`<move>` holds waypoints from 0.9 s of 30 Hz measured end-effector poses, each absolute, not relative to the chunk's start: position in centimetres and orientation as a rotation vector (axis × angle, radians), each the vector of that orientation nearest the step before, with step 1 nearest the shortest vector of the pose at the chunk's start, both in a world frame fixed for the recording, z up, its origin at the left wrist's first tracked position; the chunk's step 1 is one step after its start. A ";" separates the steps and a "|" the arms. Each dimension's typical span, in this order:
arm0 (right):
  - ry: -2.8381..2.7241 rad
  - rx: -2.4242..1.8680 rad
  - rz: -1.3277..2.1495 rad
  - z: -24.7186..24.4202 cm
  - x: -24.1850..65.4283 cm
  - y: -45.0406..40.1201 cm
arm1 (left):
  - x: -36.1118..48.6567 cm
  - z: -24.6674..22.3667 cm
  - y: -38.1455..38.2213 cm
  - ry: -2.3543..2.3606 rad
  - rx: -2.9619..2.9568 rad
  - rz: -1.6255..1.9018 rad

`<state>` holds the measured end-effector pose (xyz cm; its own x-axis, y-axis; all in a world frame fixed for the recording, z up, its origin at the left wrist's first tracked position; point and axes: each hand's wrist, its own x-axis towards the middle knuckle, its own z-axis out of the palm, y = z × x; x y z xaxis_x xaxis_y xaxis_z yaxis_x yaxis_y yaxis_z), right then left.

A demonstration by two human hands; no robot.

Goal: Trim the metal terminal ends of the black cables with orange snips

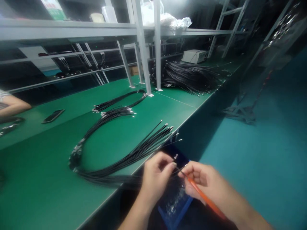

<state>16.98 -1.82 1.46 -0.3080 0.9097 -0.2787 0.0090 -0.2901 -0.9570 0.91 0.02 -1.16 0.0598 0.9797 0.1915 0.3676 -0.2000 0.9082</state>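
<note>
Beyond the front edge of the green table, my left hand (154, 174) pinches a thin black cable close to its small metal end (176, 157). My right hand (207, 179) is closed around an orange-handled tool (203, 196), whose tip is at the cable beside my left fingertips. I cannot tell what kind of tool it is. A curved bundle of black cables (122, 161) lies on the table to the left, its loose metal-tipped ends fanned toward the edge. Below both hands is a blue bin (185, 209) with small clear or shiny bits inside.
Another cable bundle (112, 103) lies farther back on the green tabletop (43, 169). A large heap of black cables (189, 76) and a pale box (194, 56) sit beyond the shelf posts (144, 51). At left are a phone (54, 116) and another person's arm (14, 105).
</note>
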 end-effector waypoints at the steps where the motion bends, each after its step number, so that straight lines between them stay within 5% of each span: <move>1: -1.275 -1.252 1.592 1.3 17.1 -1.8 | 1.6 -1.8 -0.2 1.390 1.749 1.062; 5: -1.452 -1.399 1.150 -0.7 17.0 -0.5 | 2.9 -3.8 -1.0 1.379 2.199 0.706; 9: -1.722 -1.545 0.894 -3.8 15.8 1.1 | 0.4 -4.0 0.1 1.766 2.212 0.707; 19: -1.110 -1.442 1.069 -3.9 17.8 1.4 | -2.0 -4.0 4.6 2.072 2.207 0.632; 27: -0.653 -1.076 1.292 -2.3 17.5 0.3 | 3.1 0.2 2.6 1.358 2.096 0.855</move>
<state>17.51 0.29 -2.30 0.2072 0.9627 -0.1738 -0.4308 -0.0697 -0.8997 3.08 2.59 0.21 0.3067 0.9222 0.2353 0.6109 -0.3803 0.6944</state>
